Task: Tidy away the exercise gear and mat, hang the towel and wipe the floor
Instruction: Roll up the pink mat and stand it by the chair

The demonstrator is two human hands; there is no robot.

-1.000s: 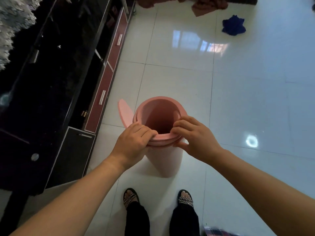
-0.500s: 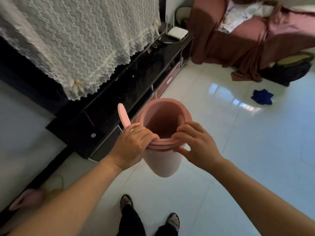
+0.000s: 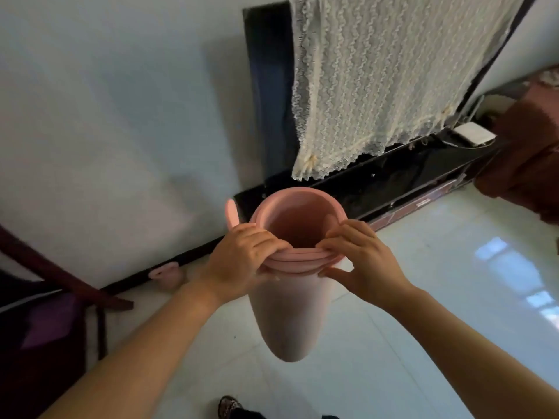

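Observation:
A pink exercise mat (image 3: 287,313) is rolled into an upright tube, and I look down into its open top. Its lower end hangs above the white tiled floor (image 3: 423,297). My left hand (image 3: 239,261) grips the near left of the top rim, fingers curled over the layers. My right hand (image 3: 363,258) pinches the near right of the rim, fingers on top and thumb below. The loose outer end of the mat sticks up just left of my left hand.
A black low cabinet (image 3: 393,182) runs along the wall behind the mat, with a white lace cloth (image 3: 378,86) hanging above it. A brown-covered sofa (image 3: 529,152) is at right. A small pink object (image 3: 166,275) lies by the skirting at left. Dark furniture (image 3: 45,328) stands at lower left.
The view has swung up and left from the floor to the wall and lace cloth. The mat has come up off the floor, still held in both hands. The blue cloth is out of view.

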